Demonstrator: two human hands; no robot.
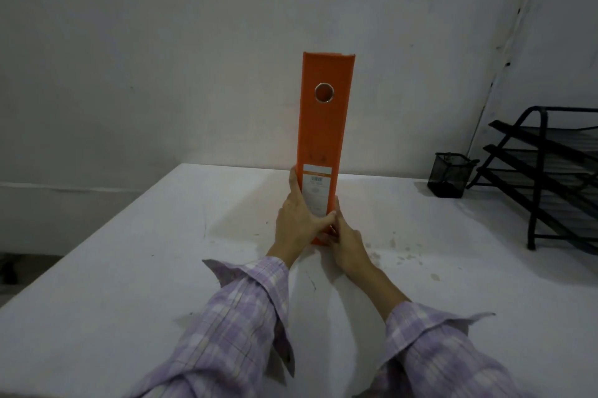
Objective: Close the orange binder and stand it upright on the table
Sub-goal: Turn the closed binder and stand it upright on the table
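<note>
Orange binder (pixel 325 135) closed and standing upright on the white table (pixel 129 268), spine turned toward the camera, tilted very slightly, with a metal-ringed finger hole (pixel 324 92) high on the spine and a white label (pixel 316 185) low on it. Left hand (pixel 299 219) wrapped around the lower left edge of the binder, fingers running up along that side and thumb pressed across the spine just under the label, so gripping it. Right hand (pixel 344 240) touching the bottom right corner of the binder, fingers curled against its base; firm grip or only steadying, not possible to tell. Both wrists in purple checked sleeves (pixel 239 316), reaching to the binder from the near side. Well to the right of the binder, a black mesh pen cup (pixel 448 175), and further right of it a black tiered paper tray (pixel 550 177). Behind the binder, a plain grey wall (pixel 161 41). Some small brown stains (pixel 401 252) on the table, just right of the binder's base.
</note>
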